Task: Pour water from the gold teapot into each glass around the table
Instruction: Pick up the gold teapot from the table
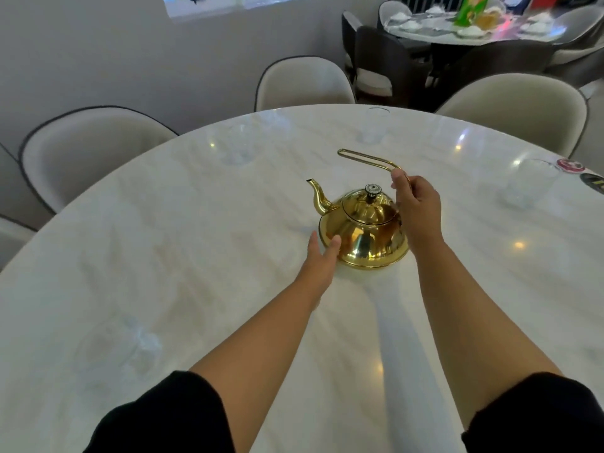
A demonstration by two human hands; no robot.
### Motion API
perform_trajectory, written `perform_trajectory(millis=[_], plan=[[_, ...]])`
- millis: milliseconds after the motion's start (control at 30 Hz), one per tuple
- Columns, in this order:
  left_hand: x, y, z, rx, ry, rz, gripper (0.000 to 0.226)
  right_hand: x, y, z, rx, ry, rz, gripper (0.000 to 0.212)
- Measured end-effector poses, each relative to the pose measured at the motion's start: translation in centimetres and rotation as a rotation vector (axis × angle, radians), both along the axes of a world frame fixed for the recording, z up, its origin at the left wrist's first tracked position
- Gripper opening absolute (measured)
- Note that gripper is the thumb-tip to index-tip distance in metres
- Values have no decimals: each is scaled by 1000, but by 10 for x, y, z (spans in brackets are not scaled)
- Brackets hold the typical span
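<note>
The gold teapot (362, 233) stands on the white round table (196, 256), spout pointing left, black knob on its lid. My right hand (416, 207) is closed around the near end of its thin wire handle, which reaches up and back. My left hand (322, 256) lies flat with fingers apart, touching the teapot's left lower side. Clear glasses stand around the table: one at the far left (240, 143), one at the far middle (376, 125), one at the right (528, 183), and a blurred one at the near left (130, 348).
Beige chairs (304, 83) ring the table's far side. A second table (470, 26) with white dishes and dark chairs stands at the back right. Two round stickers or coasters (570, 165) lie at the right rim.
</note>
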State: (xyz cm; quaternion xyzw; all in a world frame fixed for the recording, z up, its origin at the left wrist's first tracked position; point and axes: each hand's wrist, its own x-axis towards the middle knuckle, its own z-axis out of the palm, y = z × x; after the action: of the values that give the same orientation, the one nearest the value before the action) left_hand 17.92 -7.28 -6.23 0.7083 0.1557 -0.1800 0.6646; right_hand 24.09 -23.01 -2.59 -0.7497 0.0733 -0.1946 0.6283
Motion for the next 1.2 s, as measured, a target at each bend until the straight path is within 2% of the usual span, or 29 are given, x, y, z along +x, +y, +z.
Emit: perform_trajectory(millis=[67, 167, 233, 400, 533, 867, 1200], plan=[[9, -6, -4, -92, -1, 30, 72, 4, -4, 1, 38, 17, 26, 65], [19, -13, -8, -175, -28, 54, 78, 6, -7, 4, 85, 74, 76, 50], [21, -15, -10, -201, -50, 74, 81, 6, -6, 7, 92, 86, 90, 51], [14, -7, -9, -245, -91, 97, 76, -8, 7, 10, 273, 67, 0, 55], [-5, 2, -3, -267, -93, 93, 72, -27, 19, 11, 340, 53, -41, 55], [-101, 32, 50, -235, -127, 80, 69, -122, 46, 64, 377, 14, -38, 50], [-255, 55, 140, -202, -221, -31, 70, -291, 67, 165, 370, -39, -101, 49]])
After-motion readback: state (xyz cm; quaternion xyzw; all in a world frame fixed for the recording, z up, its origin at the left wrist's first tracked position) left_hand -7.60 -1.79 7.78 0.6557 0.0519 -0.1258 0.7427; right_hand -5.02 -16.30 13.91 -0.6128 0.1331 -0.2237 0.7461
